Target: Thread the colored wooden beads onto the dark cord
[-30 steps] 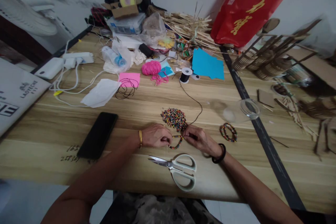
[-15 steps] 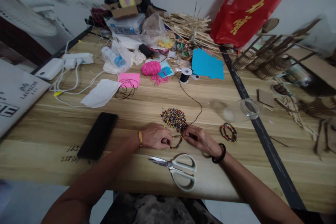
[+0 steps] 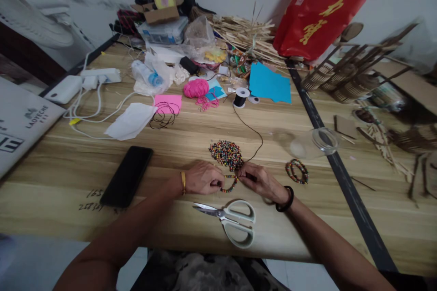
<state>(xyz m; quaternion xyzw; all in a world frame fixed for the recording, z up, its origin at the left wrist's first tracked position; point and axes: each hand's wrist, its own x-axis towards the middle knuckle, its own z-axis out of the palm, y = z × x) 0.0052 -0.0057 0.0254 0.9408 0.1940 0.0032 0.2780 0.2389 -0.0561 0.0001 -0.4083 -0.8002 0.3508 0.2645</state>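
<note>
My left hand and my right hand rest on the wooden table, both pinched on a short curved string of coloured beads that hangs between them. A thin black cord runs from my right hand's fingers up to a black spool. Just beyond my hands lies a pile of loose coloured beads. White-handled scissors lie shut just in front of my hands.
A black phone lies to the left, finished bead bracelets and a clear jar on its side to the right. Further back are pink yarn, blue paper, a white mask, chargers, sticks and a red bag.
</note>
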